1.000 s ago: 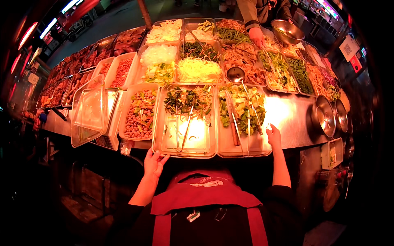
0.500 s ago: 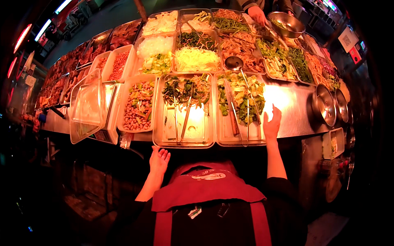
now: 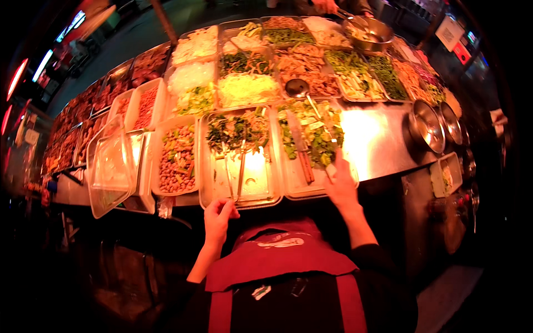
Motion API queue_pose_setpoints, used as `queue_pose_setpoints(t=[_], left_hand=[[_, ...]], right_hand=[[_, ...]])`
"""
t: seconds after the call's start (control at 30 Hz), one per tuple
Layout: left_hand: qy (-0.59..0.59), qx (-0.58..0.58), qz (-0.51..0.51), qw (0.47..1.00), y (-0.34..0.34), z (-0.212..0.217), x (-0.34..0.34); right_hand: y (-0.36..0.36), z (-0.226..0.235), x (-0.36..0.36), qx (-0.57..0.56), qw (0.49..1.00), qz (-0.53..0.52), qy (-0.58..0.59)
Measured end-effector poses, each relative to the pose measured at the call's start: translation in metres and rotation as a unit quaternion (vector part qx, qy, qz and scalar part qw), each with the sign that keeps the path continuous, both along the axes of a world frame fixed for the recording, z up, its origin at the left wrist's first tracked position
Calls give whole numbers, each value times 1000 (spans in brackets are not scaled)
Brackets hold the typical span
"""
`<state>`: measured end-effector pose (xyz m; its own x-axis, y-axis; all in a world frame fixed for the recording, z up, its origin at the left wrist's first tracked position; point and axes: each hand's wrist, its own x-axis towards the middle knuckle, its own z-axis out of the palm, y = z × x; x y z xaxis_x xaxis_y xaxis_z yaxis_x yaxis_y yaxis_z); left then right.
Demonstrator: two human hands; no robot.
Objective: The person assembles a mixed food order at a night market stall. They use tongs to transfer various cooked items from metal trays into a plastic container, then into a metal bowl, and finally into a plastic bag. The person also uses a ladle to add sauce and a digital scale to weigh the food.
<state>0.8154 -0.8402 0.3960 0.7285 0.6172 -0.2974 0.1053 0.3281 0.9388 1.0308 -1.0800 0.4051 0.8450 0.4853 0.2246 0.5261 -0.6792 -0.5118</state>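
Two clear trays of food lie side by side before me. The right one (image 3: 308, 195) holds leafy greens (image 3: 322, 145), a wooden-handled utensil (image 3: 306, 166) and metal tongs (image 3: 332, 132). My right hand (image 3: 341, 186) is closed around the near end of those tongs. The left tray (image 3: 261, 194) has a smaller heap of greens (image 3: 239, 130) at its far end and another pair of tongs (image 3: 242, 166) inside. By that tray's near left corner, my left hand (image 3: 217, 219) has its fingers curled together; whether they pinch anything is hidden.
A ladle (image 3: 297, 87) rests over the greens. Peanuts fill a container (image 3: 176, 161) on the left, beside a tilted clear lid (image 3: 111, 166). Metal bowls (image 3: 427, 127) stand at the right. Across the counter, another person's hand (image 3: 325, 5) works over a metal bowl (image 3: 369, 36).
My right hand has moved left and closed on the tongs. My left hand's fingers have curled in at the tray's corner. The view has shifted, and the other person's hand is higher in it.
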Motion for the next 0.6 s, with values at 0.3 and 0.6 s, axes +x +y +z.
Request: queue_pose_setpoints(t=[0.3,0.6], left_hand=[[262,624,-92,730,23,-54,81],[91,612,8,786,35,-31,56]], right_hand=[[-40,21,-12,70,993,-5,92],[-11,50,10,-21,991,90,-93]])
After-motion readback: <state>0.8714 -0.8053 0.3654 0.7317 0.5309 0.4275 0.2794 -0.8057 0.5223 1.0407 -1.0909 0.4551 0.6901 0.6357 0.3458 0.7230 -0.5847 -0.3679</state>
